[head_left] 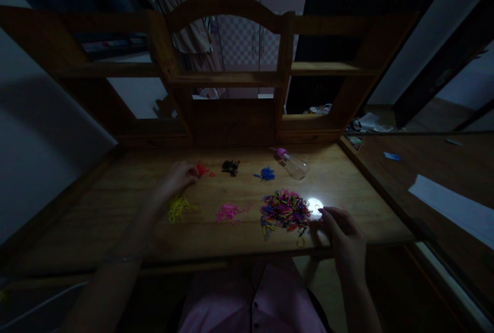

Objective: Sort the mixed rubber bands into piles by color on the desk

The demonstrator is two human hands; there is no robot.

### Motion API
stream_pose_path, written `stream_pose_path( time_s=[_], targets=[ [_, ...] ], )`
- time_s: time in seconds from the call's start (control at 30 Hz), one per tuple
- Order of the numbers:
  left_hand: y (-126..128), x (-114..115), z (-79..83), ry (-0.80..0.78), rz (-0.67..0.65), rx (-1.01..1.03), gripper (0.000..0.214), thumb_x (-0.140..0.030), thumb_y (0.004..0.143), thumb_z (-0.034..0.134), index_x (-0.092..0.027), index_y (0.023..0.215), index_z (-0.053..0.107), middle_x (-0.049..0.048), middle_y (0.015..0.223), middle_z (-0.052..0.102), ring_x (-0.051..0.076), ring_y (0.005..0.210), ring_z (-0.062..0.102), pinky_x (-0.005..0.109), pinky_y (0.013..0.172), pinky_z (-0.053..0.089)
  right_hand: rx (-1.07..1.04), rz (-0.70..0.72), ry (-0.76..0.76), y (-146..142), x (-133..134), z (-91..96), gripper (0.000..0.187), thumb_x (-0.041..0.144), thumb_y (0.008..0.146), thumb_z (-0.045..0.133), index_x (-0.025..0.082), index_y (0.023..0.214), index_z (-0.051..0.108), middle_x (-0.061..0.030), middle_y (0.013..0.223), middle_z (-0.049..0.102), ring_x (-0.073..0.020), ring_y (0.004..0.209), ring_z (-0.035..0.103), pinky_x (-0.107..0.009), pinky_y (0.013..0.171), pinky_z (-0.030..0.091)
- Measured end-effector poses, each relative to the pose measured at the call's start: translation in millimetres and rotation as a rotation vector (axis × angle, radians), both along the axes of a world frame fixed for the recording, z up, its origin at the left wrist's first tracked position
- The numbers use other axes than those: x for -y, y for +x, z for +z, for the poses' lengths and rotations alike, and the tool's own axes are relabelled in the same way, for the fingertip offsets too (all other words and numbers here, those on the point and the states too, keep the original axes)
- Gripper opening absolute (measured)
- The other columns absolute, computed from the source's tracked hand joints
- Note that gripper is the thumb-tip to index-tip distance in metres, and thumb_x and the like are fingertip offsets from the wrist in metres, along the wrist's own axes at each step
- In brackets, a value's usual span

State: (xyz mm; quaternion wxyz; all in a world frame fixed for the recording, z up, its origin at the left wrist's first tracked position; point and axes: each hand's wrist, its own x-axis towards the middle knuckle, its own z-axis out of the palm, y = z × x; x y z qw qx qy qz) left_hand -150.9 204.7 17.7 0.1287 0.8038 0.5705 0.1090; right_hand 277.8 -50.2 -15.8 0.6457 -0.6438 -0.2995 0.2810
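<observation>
A mixed heap of small coloured rubber bands [284, 210] lies on the wooden desk [239, 230]. Sorted little piles sit around it: red [202, 170], black [230, 167], blue [266, 173], pink [230, 212] and yellow [178, 208]. My left hand [178, 177] reaches to the red pile, fingers pinched together at it. My right hand [340, 227] rests at the right edge of the mixed heap, fingers curled and pinched beside a bright light spot [314, 204]; what it holds, if anything, is too small to see.
A small clear bottle with a pink cap [293, 163] lies behind the heap. A wooden shelf unit [227, 81] rises at the desk's back. More desk with papers [451, 204] extends to the right. The room is dim.
</observation>
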Motion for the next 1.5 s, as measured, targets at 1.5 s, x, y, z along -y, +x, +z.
stream_pose_path(
  time_s=[1.5],
  targets=[
    [204, 202, 8.0, -0.473, -0.002, 1.173, 0.008, -0.031, 0.076, 0.074, -0.024, 0.079, 0.075, 0.0034, 0.084, 0.073, 0.020, 0.081, 0.067, 0.028, 0.075, 0.051, 0.150, 0.398, -0.062, -56, 1, 47.1, 0.020, 0.039, 0.079, 0.071, 0.022, 0.089, 0.072, -0.0047, 0.089, 0.073, -0.0213, 0.083, 0.069, -0.031, 0.074, 0.055]
  ],
)
